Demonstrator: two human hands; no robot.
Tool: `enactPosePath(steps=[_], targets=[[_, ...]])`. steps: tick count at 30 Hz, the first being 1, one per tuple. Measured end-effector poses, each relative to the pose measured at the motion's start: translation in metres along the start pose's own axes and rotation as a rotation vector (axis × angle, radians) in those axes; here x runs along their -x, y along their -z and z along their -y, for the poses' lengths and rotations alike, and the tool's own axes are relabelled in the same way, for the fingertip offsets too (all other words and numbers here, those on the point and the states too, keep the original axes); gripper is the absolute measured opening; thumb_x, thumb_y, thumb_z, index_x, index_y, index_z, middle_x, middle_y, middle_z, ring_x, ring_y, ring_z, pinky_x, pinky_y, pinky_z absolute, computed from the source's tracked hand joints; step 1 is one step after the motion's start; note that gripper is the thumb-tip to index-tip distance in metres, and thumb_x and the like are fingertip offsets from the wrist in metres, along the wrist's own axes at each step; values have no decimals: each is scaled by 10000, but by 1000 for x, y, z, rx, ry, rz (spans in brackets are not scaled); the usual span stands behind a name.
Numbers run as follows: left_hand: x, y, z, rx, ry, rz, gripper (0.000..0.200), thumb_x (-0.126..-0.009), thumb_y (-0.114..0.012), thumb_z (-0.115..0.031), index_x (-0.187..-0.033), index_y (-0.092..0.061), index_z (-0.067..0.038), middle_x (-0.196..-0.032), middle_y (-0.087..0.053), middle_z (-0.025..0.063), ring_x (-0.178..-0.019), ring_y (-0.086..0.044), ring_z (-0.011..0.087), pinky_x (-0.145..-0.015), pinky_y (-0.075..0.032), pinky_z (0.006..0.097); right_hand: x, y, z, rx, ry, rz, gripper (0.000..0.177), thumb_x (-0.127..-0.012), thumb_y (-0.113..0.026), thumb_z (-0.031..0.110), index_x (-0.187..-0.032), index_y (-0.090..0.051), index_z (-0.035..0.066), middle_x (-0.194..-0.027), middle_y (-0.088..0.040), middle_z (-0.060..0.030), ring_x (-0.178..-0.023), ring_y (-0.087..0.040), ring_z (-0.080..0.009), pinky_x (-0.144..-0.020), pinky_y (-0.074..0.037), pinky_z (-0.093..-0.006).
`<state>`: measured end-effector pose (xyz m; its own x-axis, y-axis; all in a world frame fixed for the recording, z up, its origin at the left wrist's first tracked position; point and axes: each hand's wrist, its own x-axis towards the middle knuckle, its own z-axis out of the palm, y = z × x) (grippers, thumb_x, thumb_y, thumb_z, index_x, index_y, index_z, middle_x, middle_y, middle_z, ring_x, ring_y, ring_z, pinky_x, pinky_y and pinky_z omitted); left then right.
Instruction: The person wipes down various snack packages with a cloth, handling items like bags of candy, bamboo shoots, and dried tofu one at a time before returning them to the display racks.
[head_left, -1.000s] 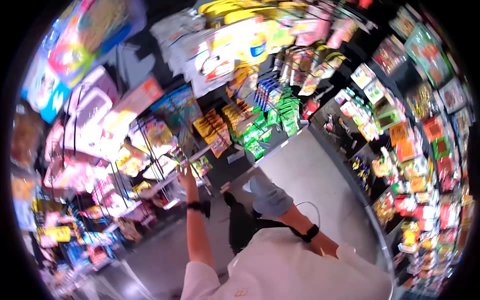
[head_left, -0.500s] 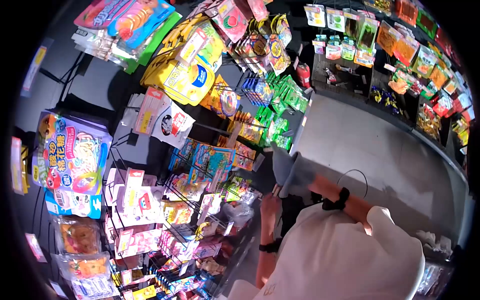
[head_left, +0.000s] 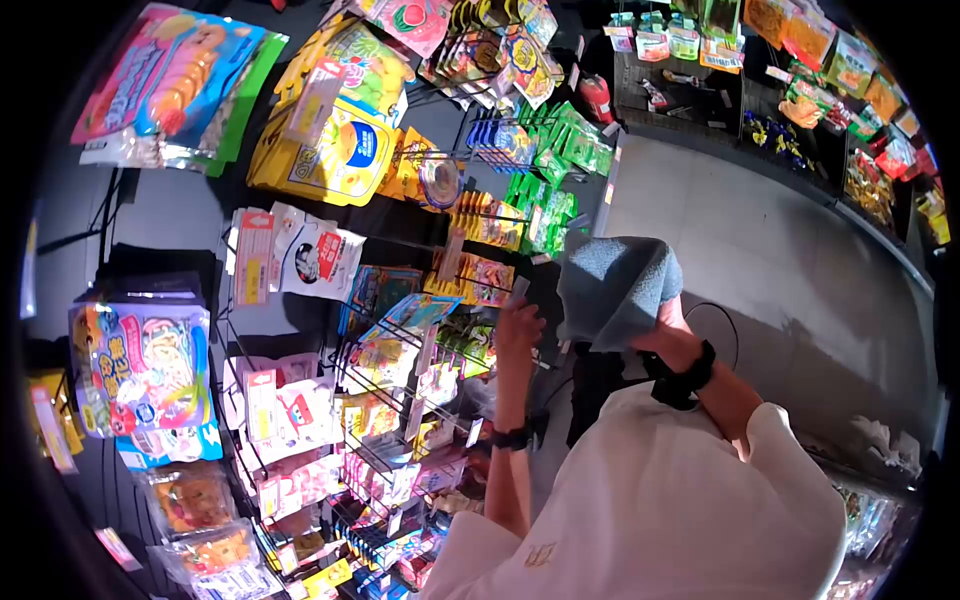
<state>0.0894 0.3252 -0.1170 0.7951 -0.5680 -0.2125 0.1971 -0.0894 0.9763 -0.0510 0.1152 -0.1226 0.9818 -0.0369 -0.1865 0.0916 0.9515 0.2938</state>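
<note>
My right hand (head_left: 672, 325) grips a folded grey cloth (head_left: 622, 290), which hangs over and hides most of the fingers. To its left, my left hand (head_left: 520, 328) is raised beside the snack rack, fingers curled at the lower end of a clear price tag holder (head_left: 519, 290). Close to that hand hang small orange-yellow snack packets (head_left: 475, 275) and green-toned packets (head_left: 465, 345). A blue snack bag (head_left: 412, 316) lies tilted on the wire rack farther left.
Black wire hooks hold yellow bags (head_left: 335, 150), a purple candy bag (head_left: 145, 365) and green packets (head_left: 550, 210). A red fire extinguisher (head_left: 596, 98) stands at the rack's far end. Grey floor (head_left: 720, 200) separates this rack from a curved shelf (head_left: 850, 215) on the right.
My left hand has moved up and left, away from the cloth to the tag holder. My right hand has lifted the cloth up and right. The view has shifted slightly.
</note>
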Motion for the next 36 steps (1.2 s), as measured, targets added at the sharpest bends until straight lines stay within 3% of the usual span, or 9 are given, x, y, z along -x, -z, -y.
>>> enactPosePath(steps=[5, 10, 12, 14, 17, 20, 23, 27, 36], targets=[[-38, 24, -103, -438, -266, 133, 332, -989, -493, -264, -1139, -577, 20, -1075, -653, 130, -879, -677, 210, -784, -543, 334, -9, 7, 7, 50, 74, 50, 499, -817, -639, 520, -1125, -660, 127, -1191, -641, -56, -1143, -557, -259, -1043, -371, -470], [-139, 57, -180, -639, -148, -13, 342, -970, -518, -321, -1120, -598, -24, -1007, -676, 120, -810, -676, 172, -653, -494, 238, -8, 10, 16, -7, 79, 53, 473, -828, -640, 495, -1130, -652, 130, -1156, -647, -58, -1117, -564, -246, -1028, -389, -452], [-201, 91, -175, -798, -178, -44, 324, -958, -547, -305, -1099, -602, -19, -950, -681, 95, -723, -641, 126, -591, -463, 222, 1, -6, 11, 10, 106, 63, 470, -833, -644, 481, -1149, -641, 134, -1141, -649, -57, -1112, -565, -232, -1025, -397, -433], [-265, 130, -156, -988, -286, -24, 264, -950, -542, -249, -1002, -621, -2, -821, -651, 49, -630, -596, 111, -542, -436, 232, 10, -28, -2, 623, 609, -16, 467, -855, -624, 466, -1180, -621, 129, -1178, -631, -63, -1126, -556, -225, -1034, -391, -423], [-338, 167, -125, -1165, -113, -123, 260, -861, -631, -255, -967, -640, -18, -826, -664, 70, -653, -625, 185, -599, -491, 297, -6, 11, 29, -9, 221, 72, 493, -831, -630, 504, -1139, -653, 120, -1202, -629, -68, -1127, -555, -260, -1040, -372, -467], [-361, 163, -109, -1729, -217, -196, 341, -815, -671, -295, -1004, -646, -12, -921, -692, 134, -801, -669, 307, -710, -519, 380, -1, 18, 37, 19, 285, 44, 502, -855, -610, 489, -1185, -628, 112, -1241, -610, -71, -1158, -544, -248, -1057, -364, -448], [-372, 172, -87, -1431, -293, -290, 437, -780, -698, -324, -1053, -636, 10, -1018, -687, 184, -962, -653, 352, -812, -504, 424, 7, 26, 48, -18, 344, -11, 503, -885, -579, 467, -1235, -596, 107, -1277, -590, -69, -1195, -527, -242, -1073, -353, -434], [-412, 196, -75, -1560, -1, -299, 538, -791, -670, -370, -1192, -587, -22, -1185, -618, 226, -1105, -573, 405, -941, -458, 408, 15, 19, 55, 58, 381, 81, 563, -881, -576, 498, -1314, -538, 140, -1358, -529, -52, -1259, -475, -244, -1102, -312, -456], [-396, 153, -87, -1095, 372, -47, 248, -939, -534, -213, -1086, -556, -15, -868, -706, 100, -694, -707, 228, -545, -525, 317, 16, 13, 64, 98, 384, 27, 525, -888, -590, 453, -1298, -550, 127, -1343, -539, -56, -1247, -481, -244, -1096, -324, -446]])
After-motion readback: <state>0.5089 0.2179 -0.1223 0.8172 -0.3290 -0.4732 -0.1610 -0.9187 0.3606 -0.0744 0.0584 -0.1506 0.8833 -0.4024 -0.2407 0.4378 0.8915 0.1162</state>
